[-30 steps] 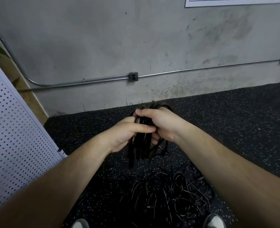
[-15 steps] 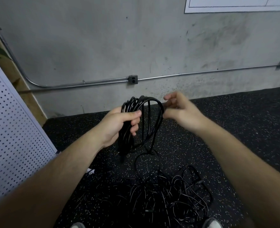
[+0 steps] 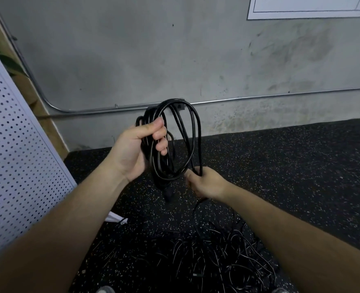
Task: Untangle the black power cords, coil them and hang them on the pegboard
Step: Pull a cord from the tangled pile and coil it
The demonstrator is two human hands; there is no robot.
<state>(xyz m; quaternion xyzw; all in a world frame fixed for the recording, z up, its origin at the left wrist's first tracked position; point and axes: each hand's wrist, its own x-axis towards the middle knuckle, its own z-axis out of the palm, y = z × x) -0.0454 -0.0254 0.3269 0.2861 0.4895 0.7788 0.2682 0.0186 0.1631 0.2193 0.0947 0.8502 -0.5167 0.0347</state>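
Evidently mid-coil: left hand gripped the looped black power cord, right hand pinched its tail; another loop seemed due.

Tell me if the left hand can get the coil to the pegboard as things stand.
Probably yes. The left hand grips the coil, and the pegboard stands on its side with nothing between. The cord's tail runs through the right hand to the pile, which may tug.

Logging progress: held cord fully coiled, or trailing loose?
Partly coiled: loops in the left hand; the right hand grips a strand running down to the floor pile.
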